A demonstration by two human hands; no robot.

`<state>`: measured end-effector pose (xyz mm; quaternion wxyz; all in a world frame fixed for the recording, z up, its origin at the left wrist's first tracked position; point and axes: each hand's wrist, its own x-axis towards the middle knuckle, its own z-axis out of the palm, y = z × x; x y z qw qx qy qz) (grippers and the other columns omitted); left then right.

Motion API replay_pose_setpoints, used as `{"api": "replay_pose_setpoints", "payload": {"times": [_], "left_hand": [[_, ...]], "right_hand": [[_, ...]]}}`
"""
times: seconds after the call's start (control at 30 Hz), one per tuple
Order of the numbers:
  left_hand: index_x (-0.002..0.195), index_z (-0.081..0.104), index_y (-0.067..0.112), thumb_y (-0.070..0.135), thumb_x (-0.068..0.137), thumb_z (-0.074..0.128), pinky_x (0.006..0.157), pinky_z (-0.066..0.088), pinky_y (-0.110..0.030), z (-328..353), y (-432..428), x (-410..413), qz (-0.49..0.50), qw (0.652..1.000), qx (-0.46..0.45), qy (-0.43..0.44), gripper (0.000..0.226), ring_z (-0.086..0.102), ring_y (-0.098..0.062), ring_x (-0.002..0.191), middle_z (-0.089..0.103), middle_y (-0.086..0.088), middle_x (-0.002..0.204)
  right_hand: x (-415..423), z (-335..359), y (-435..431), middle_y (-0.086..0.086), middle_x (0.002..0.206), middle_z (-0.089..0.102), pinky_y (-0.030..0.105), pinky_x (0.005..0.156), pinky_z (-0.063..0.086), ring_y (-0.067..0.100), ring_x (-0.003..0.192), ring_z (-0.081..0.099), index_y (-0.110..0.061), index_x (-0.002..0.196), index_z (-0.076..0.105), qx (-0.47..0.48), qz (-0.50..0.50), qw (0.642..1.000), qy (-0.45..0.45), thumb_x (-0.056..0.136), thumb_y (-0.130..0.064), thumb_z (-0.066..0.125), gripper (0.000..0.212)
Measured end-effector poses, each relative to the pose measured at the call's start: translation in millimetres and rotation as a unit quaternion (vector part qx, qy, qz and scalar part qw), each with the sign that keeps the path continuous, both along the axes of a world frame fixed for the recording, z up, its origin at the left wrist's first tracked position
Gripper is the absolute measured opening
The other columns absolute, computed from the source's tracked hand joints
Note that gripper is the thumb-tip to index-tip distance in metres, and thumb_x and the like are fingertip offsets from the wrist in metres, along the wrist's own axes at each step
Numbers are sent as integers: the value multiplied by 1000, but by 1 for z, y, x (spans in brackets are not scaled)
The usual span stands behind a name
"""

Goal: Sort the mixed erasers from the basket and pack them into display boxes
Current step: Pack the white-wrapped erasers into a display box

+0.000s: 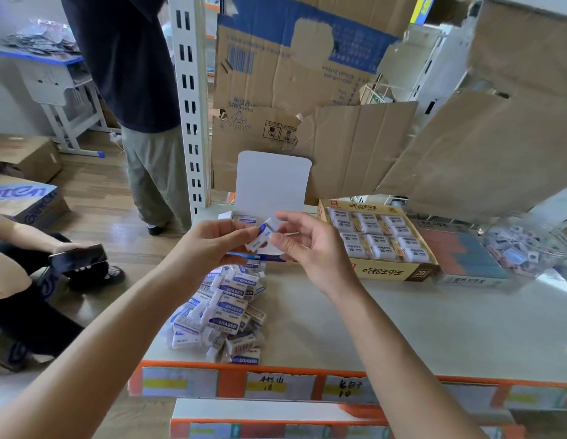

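Head view: the left hand (212, 240) pinches a white-and-blue eraser (262, 238) by its lower end, while the right hand (310, 248), at its 3 o'clock, seems to pinch the upper end, just before the open display box (269, 182), with the loose eraser pile (226, 308) at 6 o'clock.

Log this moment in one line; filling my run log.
hands: left hand and right hand pinch one eraser | behind: open white box | nearby: loose eraser pile

"ERASER" on piled erasers (226, 324); "2B" on yellow box (386, 273).
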<state>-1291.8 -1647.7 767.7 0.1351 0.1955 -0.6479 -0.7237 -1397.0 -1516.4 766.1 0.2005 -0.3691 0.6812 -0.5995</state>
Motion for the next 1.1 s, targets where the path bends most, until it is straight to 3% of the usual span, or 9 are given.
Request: {"api": "replay_pose_setpoints", "payload": {"times": [0.13,0.3,0.43,0.53,0.67,0.8,0.9,1.0,1.1], "left_hand": [[87,70,12,30,69,64,62,48,-14,-6,3,-6,39,998,-50,29,26,63,-5,67,71,-1,77],[87,69,6,26,69,69,68,55,-19,-10,8,-10,60,996,-59,32,27,67,-13,70,70,-10,80],[95,66,14,29,72,68,60,47,-10,-7,5,-11,53,986,-158,12,27,63,-2,67,69,1,77],[108,62,19,30,72,67,60,46,-13,-5,-3,-11,-1,992,-116,53,38,61,-3,69,65,-1,86],[87,71,21,38,67,78,62,46,-15,-3,-15,-9,-109,984,-101,99,28,61,-7,71,70,2,82],[79,64,8,13,64,73,67,50,-16,-4,-19,-15,-53,989,-95,102,18,65,-12,71,68,2,75],[80,64,10,13,60,72,72,52,-16,-6,-21,-18,-13,989,-122,87,22,66,-10,73,68,3,76],[93,65,22,18,69,73,79,51,-17,-15,-33,-21,21,967,-250,40,25,65,-5,84,69,8,91],[114,61,21,18,86,62,90,46,-28,-30,-47,-29,93,920,-379,-41,28,57,-11,103,62,1,117]], "right_hand": [[3,-5,-5,5,86,67,19,61,51,15,75,63,-15,93,66,-39,-14,990,-137,84,-5,65,14],[5,-3,-8,4,84,68,21,58,52,12,69,66,-12,95,64,-79,0,967,-242,87,-2,58,14],[2,-2,-6,3,82,68,25,61,56,11,68,66,-13,93,65,-70,23,971,-227,90,-2,54,16],[-3,0,-6,4,87,68,27,62,56,14,72,65,-15,103,61,-54,57,968,-240,81,-12,64,22],[-5,3,-6,3,82,65,21,57,52,9,63,62,-14,99,57,-39,60,963,-260,86,-7,60,16],[-9,3,-8,1,73,66,22,57,54,13,61,63,-11,90,60,-20,65,960,-272,88,-7,57,6],[-14,0,-12,1,69,65,22,56,54,15,55,61,-10,83,61,5,59,959,-277,87,-4,58,7],[-23,-5,-20,2,68,63,20,54,54,12,49,60,-9,78,61,28,8,973,-231,86,-1,61,11],[-41,-14,-32,2,70,60,27,64,57,12,52,59,-14,75,61,118,-49,987,-99,86,-6,65,14]]}}
